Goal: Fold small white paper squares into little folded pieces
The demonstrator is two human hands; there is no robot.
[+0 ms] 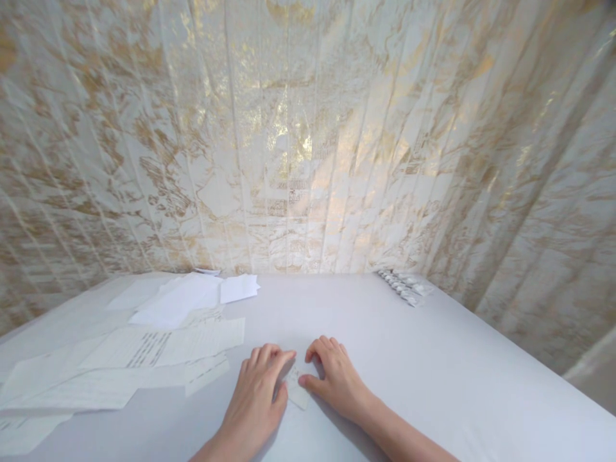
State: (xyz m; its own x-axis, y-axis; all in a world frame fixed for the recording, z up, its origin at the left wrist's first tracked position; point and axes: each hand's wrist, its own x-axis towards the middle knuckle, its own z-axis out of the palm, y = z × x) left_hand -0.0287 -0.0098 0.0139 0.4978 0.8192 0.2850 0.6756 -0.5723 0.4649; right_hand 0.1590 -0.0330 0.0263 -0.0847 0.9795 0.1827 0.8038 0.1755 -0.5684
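Note:
A small whitish slip of paper (297,391) with faint marks on it lies on the white table, between my two hands. My left hand (257,391) is on its left side, palm down, with the index finger stretched out and the thumb apart from it. On the other side, my right hand (337,378) has its fingers curved and a gap between thumb and index finger. Both thumbs come close to the slip's edges; whether they touch it I cannot tell. Neither hand grips anything.
Printed paper sheets (115,359) overlap on the left of the table (399,359). Behind them are blank white papers (178,298) and a small folded white paper (238,289). Silvery, bumpy packs (402,287) lie at the back right. A patterned curtain (289,128) hangs along the far edge.

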